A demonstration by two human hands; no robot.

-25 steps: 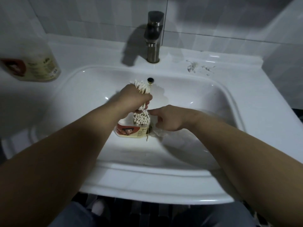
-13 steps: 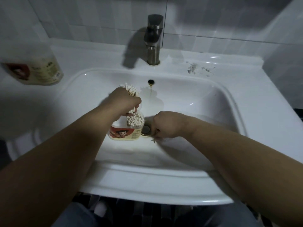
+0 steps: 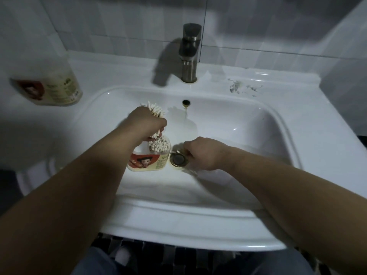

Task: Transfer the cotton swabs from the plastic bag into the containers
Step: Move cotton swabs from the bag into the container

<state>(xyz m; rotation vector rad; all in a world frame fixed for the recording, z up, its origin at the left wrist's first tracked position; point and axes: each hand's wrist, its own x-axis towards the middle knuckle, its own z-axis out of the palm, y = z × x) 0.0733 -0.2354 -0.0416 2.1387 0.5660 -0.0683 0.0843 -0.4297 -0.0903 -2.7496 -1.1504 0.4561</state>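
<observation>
Left hand [image 3: 147, 126]: clamped in a fist round a bundle of cotton swabs [image 3: 155, 112] whose upper tips fan out above the knuckles.
Swab ends: the lower tips reach down into the open mouth of the container [image 3: 148, 162], which is packed with white heads.
Container: upright in the sink [image 3: 258, 120], just left of the drain [image 3: 178, 160] — red picture label facing the camera.
Right hand [image 3: 202, 153]: knuckles up beside the drain, fingers curled under — whether they pinch anything cannot be told.
Second container [image 3: 57, 90]: on the counter left of the basin, blurred, well apart.
Faucet [image 3: 189, 52]: behind the basin.
</observation>
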